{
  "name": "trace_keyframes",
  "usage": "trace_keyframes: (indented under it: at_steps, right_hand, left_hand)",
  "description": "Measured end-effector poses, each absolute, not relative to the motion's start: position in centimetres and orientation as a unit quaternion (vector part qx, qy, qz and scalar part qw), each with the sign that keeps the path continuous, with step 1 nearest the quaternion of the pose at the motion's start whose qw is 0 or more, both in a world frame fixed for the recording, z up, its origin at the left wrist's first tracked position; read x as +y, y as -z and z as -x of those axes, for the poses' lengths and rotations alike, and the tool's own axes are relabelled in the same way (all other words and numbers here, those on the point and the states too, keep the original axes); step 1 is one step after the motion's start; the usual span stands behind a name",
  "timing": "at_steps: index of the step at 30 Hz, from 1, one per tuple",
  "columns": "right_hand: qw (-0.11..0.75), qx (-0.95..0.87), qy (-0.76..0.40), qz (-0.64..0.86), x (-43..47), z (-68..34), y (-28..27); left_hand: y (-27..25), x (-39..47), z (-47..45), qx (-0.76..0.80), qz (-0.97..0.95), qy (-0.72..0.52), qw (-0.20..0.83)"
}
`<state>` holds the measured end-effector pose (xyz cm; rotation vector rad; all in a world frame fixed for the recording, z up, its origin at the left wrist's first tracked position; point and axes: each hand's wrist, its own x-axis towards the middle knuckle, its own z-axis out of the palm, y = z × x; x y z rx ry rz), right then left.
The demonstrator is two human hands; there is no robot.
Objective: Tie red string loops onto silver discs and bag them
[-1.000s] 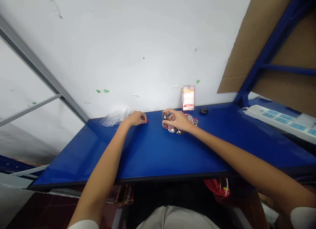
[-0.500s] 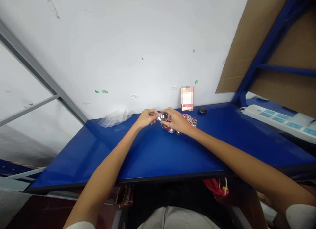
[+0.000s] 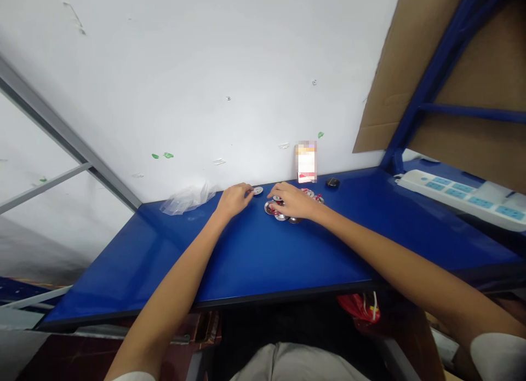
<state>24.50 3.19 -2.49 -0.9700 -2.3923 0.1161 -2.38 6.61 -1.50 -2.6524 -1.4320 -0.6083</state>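
Observation:
My left hand has its fingers and thumb closed at the edge of a small round silver disc with a darker centre, at the back of the blue table. Over a cluster of similar silver discs with red bits among them is my right hand. Its thumb and fingers are apart, reaching down around the discs at the cluster's left end. The hand covers the middle of the cluster, and several discs show at both sides of it.
A clear plastic bag lies at the back left of the blue table. A blurred upright card or screen leans on the wall. A black mouse-like object lies right of the discs. A white power strip stands at the right.
Both hands were together at a silver disc. The left hand has moved left with a disc at its fingertips; the right hand now spreads over the cluster. The view shifted slightly.

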Motion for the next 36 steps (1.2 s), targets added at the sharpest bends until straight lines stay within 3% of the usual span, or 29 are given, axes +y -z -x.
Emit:
trace_keyframes:
  at_steps: [7, 11, 15, 20, 29, 32, 36]
  right_hand:
    - [0.251, -0.891, -0.026, 0.377, 3.6, -23.6, 3.1]
    - [0.325, -0.851, -0.080, 0.405, 3.6, -23.6, 2.7]
    - [0.417, -0.764, -0.225, 0.438, 3.7, -23.9, 2.0]
    - [0.477, -0.696, -0.318, 0.432, 4.1, -23.9, 2.1]
    - [0.490, -0.654, -0.420, 0.395, 4.2, -23.3, 3.2]
    - [0.482, -0.650, -0.440, 0.390, 3.9, -23.2, 3.1]
    - [0.473, -0.669, -0.384, 0.426, 3.0, -22.9, 2.3]
  left_hand:
    - [-0.2, 4.7, 1.0, -0.458, 0.858, 0.232, 0.028]
    - [-0.1, 4.0, 0.2, -0.441, 0.856, 0.269, -0.024]
    - [-0.3, 3.0, -0.5, -0.366, 0.875, 0.307, -0.078]
    - [0.4, 2.1, -1.7, -0.342, 0.895, 0.287, 0.015]
    - [1.4, 2.3, -2.3, -0.393, 0.865, 0.306, 0.058]
    - [1.4, 2.0, -2.7, -0.409, 0.852, 0.326, 0.024]
    - [0.8, 2.1, -2.7, -0.430, 0.832, 0.348, -0.044]
